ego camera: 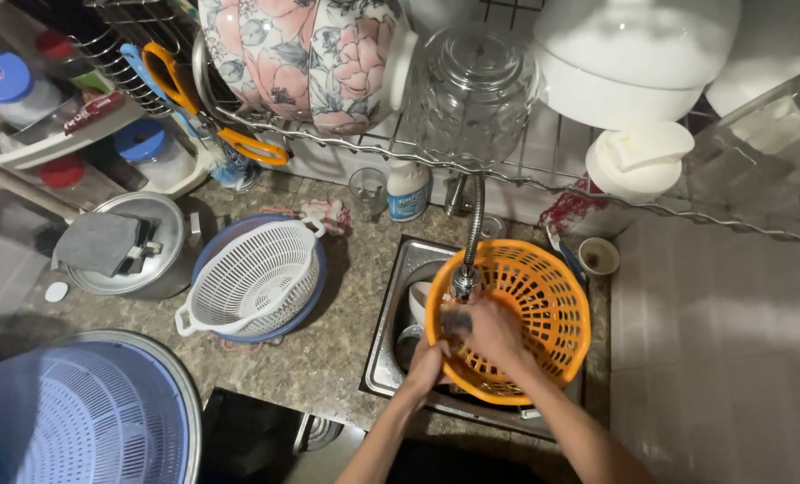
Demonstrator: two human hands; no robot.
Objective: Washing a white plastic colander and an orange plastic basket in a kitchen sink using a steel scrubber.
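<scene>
An orange plastic basket [543, 305] is held tilted over the steel sink [400, 269], under the flexible tap spout [465, 280]. My left hand [427, 366] grips the basket's near rim at its lower left. My right hand [491, 333] is inside the basket, pressing a dark scrubbing pad [456, 323] against the inner wall just below the spout. Some white dishes [420, 303] lie in the sink, partly hidden by the basket.
A white colander [252, 278] sits in a blue bowl on the granite counter at left, beside a lidded steel pot [136, 242]. A large blue strainer [77, 412] fills the lower left. A soap bottle [408, 190], a small cup [598, 255] and an overhead dish rack [507, 134] surround the sink.
</scene>
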